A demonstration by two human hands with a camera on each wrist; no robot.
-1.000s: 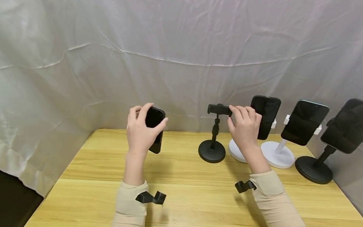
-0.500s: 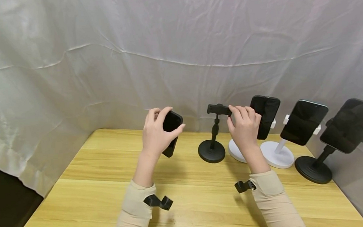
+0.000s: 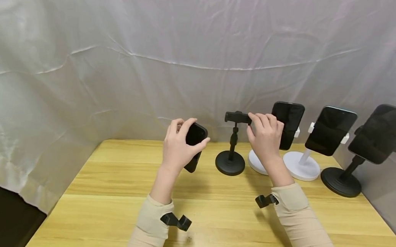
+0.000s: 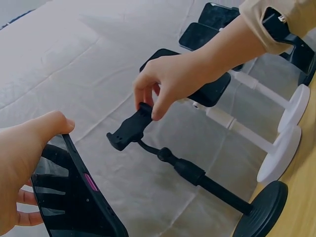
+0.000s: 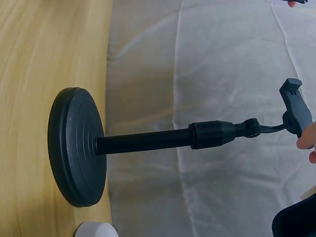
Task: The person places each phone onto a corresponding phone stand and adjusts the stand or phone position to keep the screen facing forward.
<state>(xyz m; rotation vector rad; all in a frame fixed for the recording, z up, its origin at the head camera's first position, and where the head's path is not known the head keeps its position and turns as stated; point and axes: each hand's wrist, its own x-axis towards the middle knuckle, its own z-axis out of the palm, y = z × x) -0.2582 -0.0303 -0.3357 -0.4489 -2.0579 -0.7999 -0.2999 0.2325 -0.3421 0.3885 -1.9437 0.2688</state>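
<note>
My left hand (image 3: pixel 178 148) grips a black smartphone (image 3: pixel 193 139) by its long edges, thumb on one side and fingers on the other, held above the table. In the left wrist view the phone (image 4: pixel 81 197) has a pink button on its edge. My right hand (image 3: pixel 266 134) pinches the right end of the clamp (image 3: pixel 236 117) on a black phone stand (image 3: pixel 230 162). That clamp has no phone in it. The stand's round base (image 5: pixel 76 148) rests on the table, its pole upright. A gap separates the left-hand phone from the clamp.
To the right, white stands (image 3: pixel 301 166) hold phones (image 3: pixel 331 130), one partly behind my right hand. A black stand (image 3: pixel 341 182) with a larger dark device (image 3: pixel 383 133) is at the far right. Grey cloth (image 3: pixel 193 62) hangs behind the wooden table (image 3: pixel 87 215).
My left hand has carried the phone to the right, closer to the black stand. The right hand has stayed on the clamp. The view has shifted slightly.
</note>
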